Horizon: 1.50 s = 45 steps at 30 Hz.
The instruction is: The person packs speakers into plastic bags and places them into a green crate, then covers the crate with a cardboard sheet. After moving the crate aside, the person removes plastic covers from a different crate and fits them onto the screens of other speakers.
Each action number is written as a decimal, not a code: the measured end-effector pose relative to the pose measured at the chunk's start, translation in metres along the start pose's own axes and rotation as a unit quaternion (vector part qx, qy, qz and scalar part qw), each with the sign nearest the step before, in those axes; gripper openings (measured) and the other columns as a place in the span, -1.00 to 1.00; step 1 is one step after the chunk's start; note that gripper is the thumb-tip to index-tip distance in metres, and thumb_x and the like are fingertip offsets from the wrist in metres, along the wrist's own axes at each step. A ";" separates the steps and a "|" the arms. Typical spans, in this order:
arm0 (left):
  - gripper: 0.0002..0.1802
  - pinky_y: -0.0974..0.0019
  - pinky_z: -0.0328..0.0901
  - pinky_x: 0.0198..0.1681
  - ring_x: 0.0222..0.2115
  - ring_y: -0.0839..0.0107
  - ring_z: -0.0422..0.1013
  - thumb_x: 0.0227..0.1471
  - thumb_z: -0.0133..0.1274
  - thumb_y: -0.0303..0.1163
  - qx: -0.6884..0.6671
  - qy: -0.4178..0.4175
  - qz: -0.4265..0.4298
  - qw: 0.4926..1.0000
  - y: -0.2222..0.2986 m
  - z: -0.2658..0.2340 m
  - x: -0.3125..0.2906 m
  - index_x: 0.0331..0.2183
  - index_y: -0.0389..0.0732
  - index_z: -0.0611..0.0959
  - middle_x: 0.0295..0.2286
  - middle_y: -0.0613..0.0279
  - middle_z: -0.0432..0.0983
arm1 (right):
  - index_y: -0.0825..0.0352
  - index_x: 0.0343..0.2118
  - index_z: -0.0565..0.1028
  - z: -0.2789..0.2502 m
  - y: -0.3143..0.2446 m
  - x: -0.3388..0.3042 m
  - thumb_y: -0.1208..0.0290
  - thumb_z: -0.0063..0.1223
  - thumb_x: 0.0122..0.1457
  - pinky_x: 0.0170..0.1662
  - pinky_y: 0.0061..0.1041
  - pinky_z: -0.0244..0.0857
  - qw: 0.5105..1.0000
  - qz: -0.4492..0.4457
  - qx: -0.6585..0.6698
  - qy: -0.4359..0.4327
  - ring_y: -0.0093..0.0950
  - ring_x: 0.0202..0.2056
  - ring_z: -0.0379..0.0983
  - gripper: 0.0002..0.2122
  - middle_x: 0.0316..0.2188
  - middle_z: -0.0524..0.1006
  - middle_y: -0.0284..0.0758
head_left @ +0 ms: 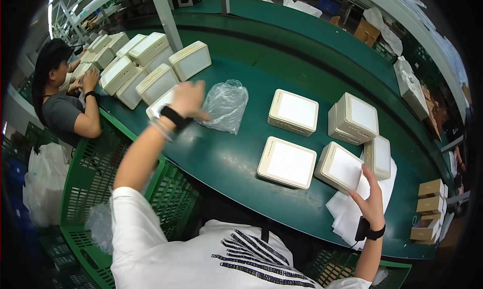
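My right hand point(371, 198) is at the near right, thumb and fingers spread around the right end of a cream box point(339, 167) with a white top. That box lies slightly turned on the green table. My left hand point(188, 99) is smeared by motion, so its fingers cannot be made out. Just right of it lies a clear plastic bag point(225, 107), crumpled and flat. Partly hidden behind the left hand is another cream box point(160, 103). Two similar boxes, a far one point(293, 112) and a nearer one point(287, 162), lie flat between my hands.
Stacked boxes point(355, 115) and a leaning one point(380, 158) stand beyond my right hand, with white sheets point(347, 213) beneath. More boxes pile up at far left, where a co-worker point(65, 98) handles some. Green crates point(90, 188) stand below the table's edge. Small brown boxes point(430, 206) sit far right.
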<state>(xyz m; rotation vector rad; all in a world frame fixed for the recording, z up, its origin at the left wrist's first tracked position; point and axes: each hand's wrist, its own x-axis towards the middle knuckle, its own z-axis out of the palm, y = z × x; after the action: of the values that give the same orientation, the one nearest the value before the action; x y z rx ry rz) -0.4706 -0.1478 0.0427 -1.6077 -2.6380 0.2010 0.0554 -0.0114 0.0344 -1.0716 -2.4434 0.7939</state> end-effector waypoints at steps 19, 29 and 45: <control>0.26 0.04 0.17 0.00 -0.07 -0.13 0.25 -0.64 0.32 -0.24 -0.126 0.003 0.367 0.922 0.076 -0.063 -0.105 0.18 -0.29 0.13 -0.10 -0.21 0.28 | 0.30 0.21 0.09 0.101 -0.077 0.142 0.27 0.35 -0.23 0.16 -0.20 0.08 0.940 -0.262 -0.134 -0.173 -0.06 0.15 0.15 -0.11 0.12 0.20 0.08; -0.01 0.12 0.20 -0.11 -0.19 0.00 0.30 -0.46 0.34 -0.22 -0.238 0.043 0.489 0.838 0.263 0.010 -0.120 0.07 -0.37 0.34 -0.25 -0.16 0.35 | 0.41 -0.10 0.45 -0.010 -0.153 0.049 0.68 0.04 -0.02 -0.06 -0.48 0.32 0.948 -0.293 0.079 0.099 -0.33 -0.18 0.51 -0.65 -0.22 0.55 -0.14; -0.30 -0.04 0.24 -0.02 -0.03 -0.01 0.32 -0.11 0.12 0.06 -0.192 0.081 0.065 0.976 0.062 0.056 0.010 0.01 -0.16 0.47 -0.07 -0.13 0.37 | 0.44 -0.42 0.44 -0.026 -0.193 -0.028 0.51 0.01 -0.03 -0.38 -0.53 0.27 0.851 -0.521 0.063 0.019 -0.44 -0.48 0.42 -0.88 -0.54 0.46 -0.25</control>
<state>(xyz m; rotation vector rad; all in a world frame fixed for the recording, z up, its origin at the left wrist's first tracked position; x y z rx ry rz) -0.4260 -0.1159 -0.0219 -1.8092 -2.5602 -0.4455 -0.0198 -0.1302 0.1716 0.3491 -2.3752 0.5026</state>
